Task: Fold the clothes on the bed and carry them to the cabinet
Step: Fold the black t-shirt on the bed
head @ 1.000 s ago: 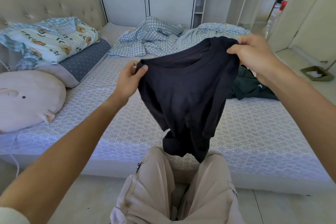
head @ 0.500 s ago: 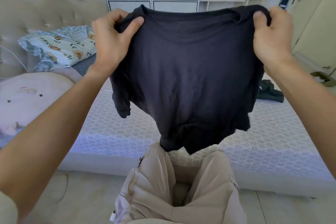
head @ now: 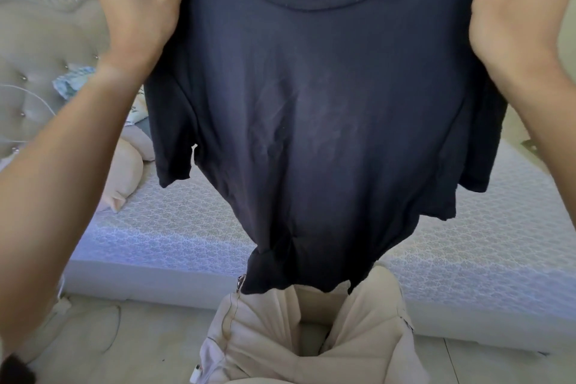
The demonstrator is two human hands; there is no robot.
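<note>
A dark navy T-shirt hangs spread wide in front of me and fills most of the view. My left hand grips its left shoulder at the top left. My right hand grips the right shoulder at the top right. The hem dangles just above my beige trousers. Both sleeves hang loose at the sides. The bed with its white patterned mattress lies behind and below the shirt. The cabinet and the other clothes are hidden behind the shirt.
A padded grey headboard stands at the left. A pink cushion and a corner of a floral pillow lie on the bed's left side. Pale floor tiles run along the bed's near edge.
Both hands have lifted the shirt higher and closer to my face. It has spread out wider and now blocks the cabinet, the shelves and the far part of the bed.
</note>
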